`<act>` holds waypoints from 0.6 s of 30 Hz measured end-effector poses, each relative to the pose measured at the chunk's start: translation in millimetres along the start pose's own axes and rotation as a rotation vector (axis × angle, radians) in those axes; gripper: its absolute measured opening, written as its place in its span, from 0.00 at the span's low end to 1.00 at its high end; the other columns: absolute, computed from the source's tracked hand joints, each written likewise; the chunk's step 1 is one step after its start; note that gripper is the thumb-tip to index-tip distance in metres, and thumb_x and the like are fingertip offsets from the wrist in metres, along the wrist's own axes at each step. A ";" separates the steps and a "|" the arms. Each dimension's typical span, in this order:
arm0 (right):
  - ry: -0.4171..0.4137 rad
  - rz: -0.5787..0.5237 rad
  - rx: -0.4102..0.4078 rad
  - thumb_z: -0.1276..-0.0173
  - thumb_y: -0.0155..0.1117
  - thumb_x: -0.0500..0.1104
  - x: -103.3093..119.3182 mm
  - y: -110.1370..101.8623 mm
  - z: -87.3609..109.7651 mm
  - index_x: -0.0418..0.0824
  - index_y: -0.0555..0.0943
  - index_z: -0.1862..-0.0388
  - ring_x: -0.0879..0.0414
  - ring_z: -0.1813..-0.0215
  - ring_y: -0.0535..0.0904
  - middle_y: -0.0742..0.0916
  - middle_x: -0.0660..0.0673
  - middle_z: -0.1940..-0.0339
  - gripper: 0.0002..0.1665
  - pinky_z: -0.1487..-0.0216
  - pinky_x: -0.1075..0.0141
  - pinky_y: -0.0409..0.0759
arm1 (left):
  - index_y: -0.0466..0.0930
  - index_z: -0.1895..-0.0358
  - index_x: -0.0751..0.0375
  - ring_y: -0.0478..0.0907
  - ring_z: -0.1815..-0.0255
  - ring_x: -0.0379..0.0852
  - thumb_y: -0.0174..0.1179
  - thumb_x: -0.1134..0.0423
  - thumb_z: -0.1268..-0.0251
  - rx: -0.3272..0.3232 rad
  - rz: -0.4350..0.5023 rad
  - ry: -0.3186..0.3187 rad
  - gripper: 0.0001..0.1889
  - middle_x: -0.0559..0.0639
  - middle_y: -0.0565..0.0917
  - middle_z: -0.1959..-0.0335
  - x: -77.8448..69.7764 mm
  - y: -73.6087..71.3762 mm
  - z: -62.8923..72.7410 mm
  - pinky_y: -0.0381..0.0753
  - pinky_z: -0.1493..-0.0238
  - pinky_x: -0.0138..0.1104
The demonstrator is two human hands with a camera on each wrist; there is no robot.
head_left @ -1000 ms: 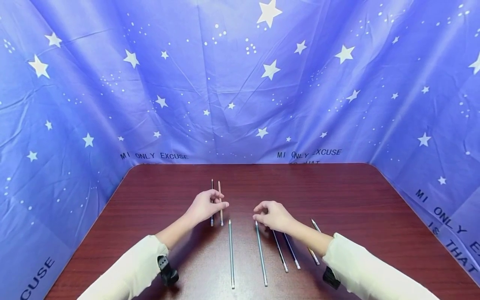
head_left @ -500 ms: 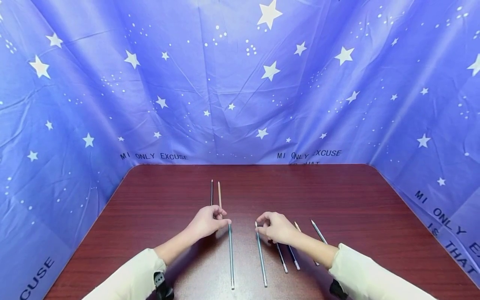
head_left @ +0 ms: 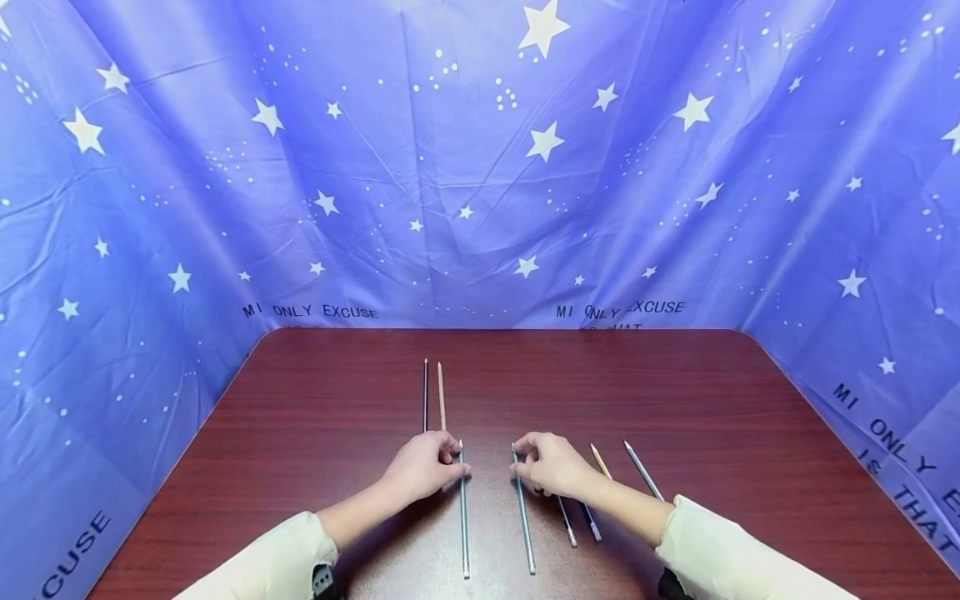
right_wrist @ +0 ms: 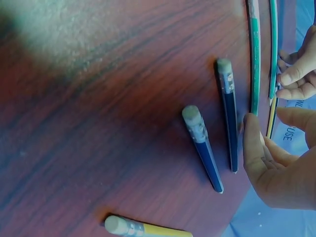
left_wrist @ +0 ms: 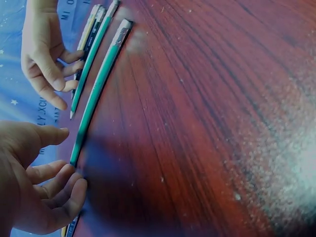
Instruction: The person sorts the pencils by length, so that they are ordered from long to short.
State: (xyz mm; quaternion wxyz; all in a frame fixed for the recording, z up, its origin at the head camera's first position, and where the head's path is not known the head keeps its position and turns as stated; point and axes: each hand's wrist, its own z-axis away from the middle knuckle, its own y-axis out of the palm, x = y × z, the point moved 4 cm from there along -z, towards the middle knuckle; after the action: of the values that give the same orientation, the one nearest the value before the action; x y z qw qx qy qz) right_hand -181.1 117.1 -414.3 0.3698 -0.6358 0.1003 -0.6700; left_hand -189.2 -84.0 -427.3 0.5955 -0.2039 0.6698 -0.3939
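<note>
Two green pencils lie roughly parallel on the table, the left one [head_left: 464, 525] and the right one [head_left: 524, 525]. My left hand [head_left: 426, 468] reaches over the pointed end of the left pencil, thumb and fingers on either side with a gap between them in the left wrist view. At the pointed end of the other pencil, my right hand [head_left: 557, 465] is placed likewise; its thumb and forefinger stand apart in the right wrist view. A black pencil [head_left: 426, 396] and a natural-wood-coloured pencil [head_left: 441, 398] lie beyond my left hand, their near ends hidden by it.
Partly under my right hand and forearm lie two dark pencils [right_wrist: 230, 113], a yellow pencil [right_wrist: 165, 231] and a greyish pencil [head_left: 642, 468]. The dark red table [head_left: 337, 383] meets a blue star-printed curtain [head_left: 465, 167] at its back and sides.
My left hand has come back from above the black and wood-coloured pencils to the left green pencil's tip. My right hand has moved slightly nearer, over the right green pencil's tip.
</note>
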 end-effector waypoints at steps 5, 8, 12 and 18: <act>0.012 0.018 -0.009 0.39 0.63 0.39 -1.9 2.3 -0.4 0.28 0.74 0.48 0.62 0.86 0.69 0.76 0.51 0.84 0.22 0.86 0.73 0.72 | 0.79 0.62 0.56 0.74 0.73 0.36 0.68 0.53 0.50 -0.029 -0.085 0.024 0.15 0.42 0.78 0.72 -1.5 2.3 1.1 0.75 0.71 0.28; 0.015 0.036 -0.020 0.40 0.63 0.39 -2.2 4.0 -1.7 0.27 0.74 0.47 0.63 0.88 0.69 0.76 0.52 0.85 0.24 0.86 0.73 0.71 | 0.79 0.62 0.56 0.76 0.71 0.37 0.68 0.53 0.49 -0.053 -0.170 0.069 0.15 0.44 0.78 0.71 -4.3 3.9 2.5 0.77 0.72 0.30; 0.016 0.039 -0.029 0.40 0.64 0.38 -1.6 7.3 -2.9 0.27 0.74 0.47 0.63 0.89 0.69 0.76 0.52 0.86 0.24 0.87 0.74 0.71 | 0.79 0.61 0.57 0.76 0.72 0.37 0.68 0.53 0.50 -0.084 -0.233 0.109 0.16 0.44 0.77 0.71 -6.6 6.2 3.9 0.78 0.73 0.30; 0.002 0.063 -0.055 0.45 0.68 0.36 0.0 10.1 -3.7 0.28 0.75 0.48 0.64 0.90 0.69 0.76 0.52 0.88 0.26 0.89 0.73 0.71 | 0.79 0.63 0.58 0.74 0.75 0.35 0.69 0.53 0.51 -0.109 -0.196 0.106 0.16 0.43 0.77 0.75 -6.1 6.4 1.9 0.75 0.75 0.27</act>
State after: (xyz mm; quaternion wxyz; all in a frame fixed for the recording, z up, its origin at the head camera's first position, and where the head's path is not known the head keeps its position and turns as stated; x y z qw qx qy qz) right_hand -180.8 108.7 -421.0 0.3730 -0.6414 0.1388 -0.6559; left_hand -184.9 -76.0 -428.3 0.5059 -0.2795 0.6976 -0.4235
